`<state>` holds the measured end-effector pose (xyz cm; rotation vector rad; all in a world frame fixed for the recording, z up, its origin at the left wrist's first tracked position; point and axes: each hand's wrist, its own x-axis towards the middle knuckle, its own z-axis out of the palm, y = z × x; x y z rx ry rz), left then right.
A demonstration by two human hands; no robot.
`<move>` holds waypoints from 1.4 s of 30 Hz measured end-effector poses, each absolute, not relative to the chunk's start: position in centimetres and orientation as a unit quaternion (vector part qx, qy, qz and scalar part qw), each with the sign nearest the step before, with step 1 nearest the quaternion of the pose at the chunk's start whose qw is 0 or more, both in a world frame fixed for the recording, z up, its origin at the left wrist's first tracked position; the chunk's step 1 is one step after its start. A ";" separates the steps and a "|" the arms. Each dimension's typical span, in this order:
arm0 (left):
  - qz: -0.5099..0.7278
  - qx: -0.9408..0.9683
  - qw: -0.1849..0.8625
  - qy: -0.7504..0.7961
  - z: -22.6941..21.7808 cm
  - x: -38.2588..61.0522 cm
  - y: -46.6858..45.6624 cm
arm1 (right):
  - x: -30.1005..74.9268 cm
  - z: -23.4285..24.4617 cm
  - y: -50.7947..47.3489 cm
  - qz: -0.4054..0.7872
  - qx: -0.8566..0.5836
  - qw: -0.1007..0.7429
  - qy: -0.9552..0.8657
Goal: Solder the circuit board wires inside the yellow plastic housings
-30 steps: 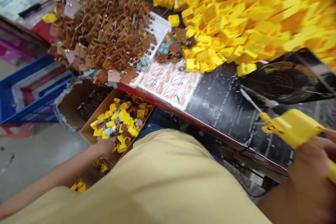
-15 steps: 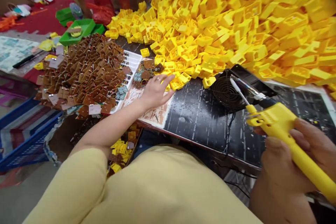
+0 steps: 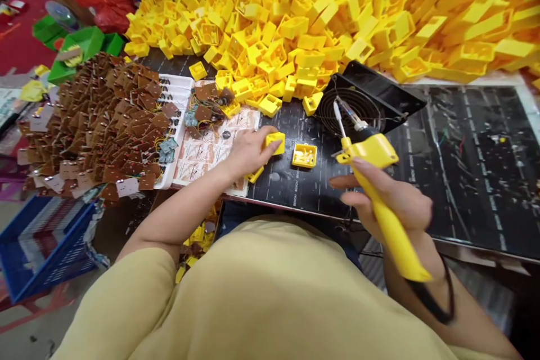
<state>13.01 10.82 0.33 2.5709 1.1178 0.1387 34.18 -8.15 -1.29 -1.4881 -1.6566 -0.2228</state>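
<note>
My left hand [image 3: 248,152] is closed on a small yellow plastic housing [image 3: 275,144], pinched between thumb and fingers just above the black tabletop. A second yellow housing [image 3: 255,174] shows below the palm; whether I grip it too is unclear. Right of that hand, another housing [image 3: 304,156] lies hollow side up on the table. In my right hand [image 3: 392,197] is a yellow soldering gun [image 3: 373,152], its metal tip and white feed tube pointing up and left. The tip is in front of a black fan [image 3: 354,112] with a round wire guard.
A large heap of yellow housings [image 3: 295,28] covers the back of the table [image 3: 464,180]. Brown circuit boards [image 3: 101,118] are piled at left beside a white tray [image 3: 179,101]. Green trays [image 3: 80,48] stand behind them. Below sits a blue crate [image 3: 46,247].
My left hand has come away from the heap's edge with a housing, and another now lies on the bare tabletop. The soldering gun has moved left and turned more upright. The view has shifted.
</note>
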 end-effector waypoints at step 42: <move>0.158 0.921 0.018 0.356 -0.6 4.7 5.4 | 32.5 -3.0 -3.9 0.012 -0.493 0.317 -0.810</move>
